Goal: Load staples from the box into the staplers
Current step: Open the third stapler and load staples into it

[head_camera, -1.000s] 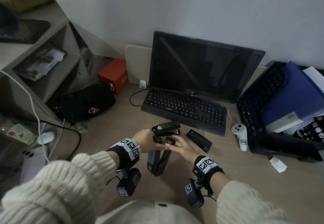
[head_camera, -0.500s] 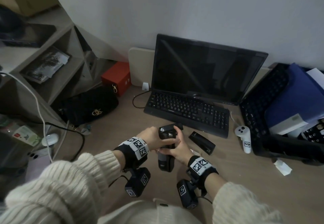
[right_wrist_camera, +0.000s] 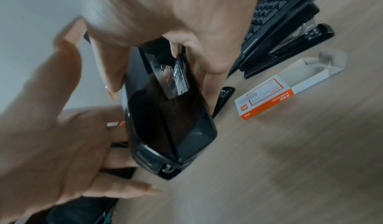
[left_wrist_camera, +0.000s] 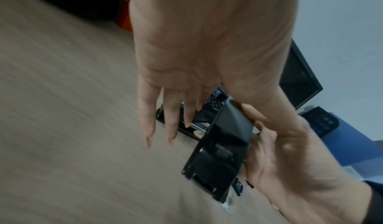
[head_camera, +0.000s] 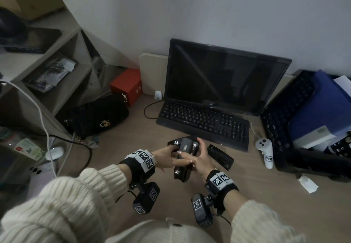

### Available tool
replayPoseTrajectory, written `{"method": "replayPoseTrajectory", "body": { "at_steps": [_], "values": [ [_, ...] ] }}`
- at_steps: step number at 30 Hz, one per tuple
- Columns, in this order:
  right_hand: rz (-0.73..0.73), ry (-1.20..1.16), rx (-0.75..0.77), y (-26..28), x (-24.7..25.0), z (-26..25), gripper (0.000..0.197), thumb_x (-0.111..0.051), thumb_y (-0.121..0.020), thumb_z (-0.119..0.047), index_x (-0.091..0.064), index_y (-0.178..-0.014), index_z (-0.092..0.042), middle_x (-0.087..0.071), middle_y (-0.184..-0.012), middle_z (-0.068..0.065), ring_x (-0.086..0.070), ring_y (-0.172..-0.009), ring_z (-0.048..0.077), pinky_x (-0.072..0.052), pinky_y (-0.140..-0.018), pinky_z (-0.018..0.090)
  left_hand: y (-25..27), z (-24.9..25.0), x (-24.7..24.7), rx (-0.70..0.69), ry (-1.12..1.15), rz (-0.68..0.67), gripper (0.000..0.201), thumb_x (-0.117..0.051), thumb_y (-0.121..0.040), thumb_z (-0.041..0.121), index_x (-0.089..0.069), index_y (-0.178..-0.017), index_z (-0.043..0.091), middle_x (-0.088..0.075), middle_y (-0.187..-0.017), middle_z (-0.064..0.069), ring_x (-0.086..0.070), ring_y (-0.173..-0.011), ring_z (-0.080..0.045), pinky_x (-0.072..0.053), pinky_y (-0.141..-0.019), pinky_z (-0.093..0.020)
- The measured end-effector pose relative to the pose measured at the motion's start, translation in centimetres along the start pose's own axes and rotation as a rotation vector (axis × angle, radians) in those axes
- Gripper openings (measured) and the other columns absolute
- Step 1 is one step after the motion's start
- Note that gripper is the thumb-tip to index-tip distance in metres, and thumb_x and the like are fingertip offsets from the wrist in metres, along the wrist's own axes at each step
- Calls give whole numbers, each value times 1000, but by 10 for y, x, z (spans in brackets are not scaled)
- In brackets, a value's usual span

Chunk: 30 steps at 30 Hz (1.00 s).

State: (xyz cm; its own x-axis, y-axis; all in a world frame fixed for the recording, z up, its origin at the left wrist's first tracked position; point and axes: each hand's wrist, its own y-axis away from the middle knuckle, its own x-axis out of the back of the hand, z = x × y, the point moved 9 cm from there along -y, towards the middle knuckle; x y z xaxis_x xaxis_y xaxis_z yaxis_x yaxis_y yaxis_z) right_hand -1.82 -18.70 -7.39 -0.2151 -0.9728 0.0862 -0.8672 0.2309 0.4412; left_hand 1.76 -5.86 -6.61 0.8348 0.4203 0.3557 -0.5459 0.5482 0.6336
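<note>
Both hands meet on a black stapler lifted off the desk. My right hand grips it from the right side, fingers curled round its body. My left hand has its thumb on the stapler's top while its fingers lie straight alongside. Top and base look closed together. A white and orange staple box lies on the desk with its tray slid out. A second stapler sits just behind the hands, a third to the right.
A black keyboard and dark monitor stand behind the hands. A white controller and a black crate lie to the right, a paper scrap nearer. A black bag and red box sit at the left.
One second ago the stapler stood open in a V between my hands. Its top has since swung down onto the base, and both hands have closed in around it.
</note>
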Motion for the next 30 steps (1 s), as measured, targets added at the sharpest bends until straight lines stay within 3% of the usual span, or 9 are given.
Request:
{"method": "replayPoseTrajectory", "body": {
  "at_steps": [2, 5, 10, 14, 16, 19, 23, 27, 30],
  "values": [
    [8, -16, 9, -2, 2, -3, 106, -86, -61, -34, -22, -145, -34, -42, -138, 0, -49, -120, 20, -46, -101, 41, 2, -1, -9, -3, -6, -84, 90, -72, -81, 55, -25, -152, 27, -41, -152, -2, -50, -132, -26, -57, -92, -46],
    [11, 17, 32, -6, -1, -7, 108, -85, -66, -33, -14, -148, -29, -40, -136, -2, -45, -117, 14, -41, -99, 31, 0, 3, -14, -34, -162, -56, 77, -72, -85, 46, -32, -146, 22, -55, -137, -4, -61, -116, -21, -60, -84, -39],
    [-50, 99, 38, -9, -17, -11, 99, -75, -76, -39, -8, -149, -30, -30, -148, 3, -39, -127, 17, -38, -109, 41, -13, 5, 7, -64, 81, 170, 41, -74, -83, 34, -56, -117, 18, -68, -96, 0, -70, -79, -16, -62, -65, -36],
    [-85, 25, -44, -17, -22, -2, 87, -59, -81, -59, -8, -147, -35, -21, -154, 6, -27, -139, 23, -30, -112, 47, -23, -15, 23, 52, 164, 213, 46, -76, -82, 36, -59, -119, 14, -71, -100, -5, -71, -87, -20, -61, -72, -36],
    [-97, -7, -75, -24, -21, 4, 74, -49, -88, -59, -9, -147, -39, -31, -147, 4, -36, -133, 25, -41, -103, 54, -25, -20, 36, 69, 201, 241, 46, -76, -82, 33, -60, -120, 14, -71, -97, -4, -70, -84, -18, -60, -66, -31],
    [-14, 4, -83, -34, -8, 10, 62, -41, -96, -48, -7, -147, -38, -47, -130, 0, -59, -95, 18, -56, -76, 43, -22, -26, 72, 90, 134, 374, 41, -76, -79, 39, -63, -112, 17, -72, -92, -2, -71, -80, -18, -60, -68, -32],
    [134, 26, -153, -49, 14, 26, 66, -50, -95, -41, -7, -145, -39, -54, -124, 7, -63, -73, 19, -47, -49, 26, -21, -40, 109, 173, -24, 501, 37, -69, -84, 42, -57, -111, 21, -66, -90, 1, -62, -69, -13, -45, -51, -21],
    [126, 63, -243, -62, 18, 31, 73, -50, -91, -53, -7, -146, -36, -50, -133, 10, -68, -78, 23, -47, -42, 24, -27, -62, 115, 251, -69, 543, 45, -68, -84, 45, -54, -118, 19, -61, -94, 1, -57, -74, -16, -38, -50, -20],
    [170, 95, -283, -75, 21, 29, 71, -41, -90, -61, -19, -146, -23, -54, -130, 9, -67, -76, 20, -51, -54, 29, -36, -75, 112, 260, -46, 549, 51, -68, -83, 48, -54, -122, 19, -61, -98, 1, -59, -81, -19, -44, -58, -22]
  ]
}}
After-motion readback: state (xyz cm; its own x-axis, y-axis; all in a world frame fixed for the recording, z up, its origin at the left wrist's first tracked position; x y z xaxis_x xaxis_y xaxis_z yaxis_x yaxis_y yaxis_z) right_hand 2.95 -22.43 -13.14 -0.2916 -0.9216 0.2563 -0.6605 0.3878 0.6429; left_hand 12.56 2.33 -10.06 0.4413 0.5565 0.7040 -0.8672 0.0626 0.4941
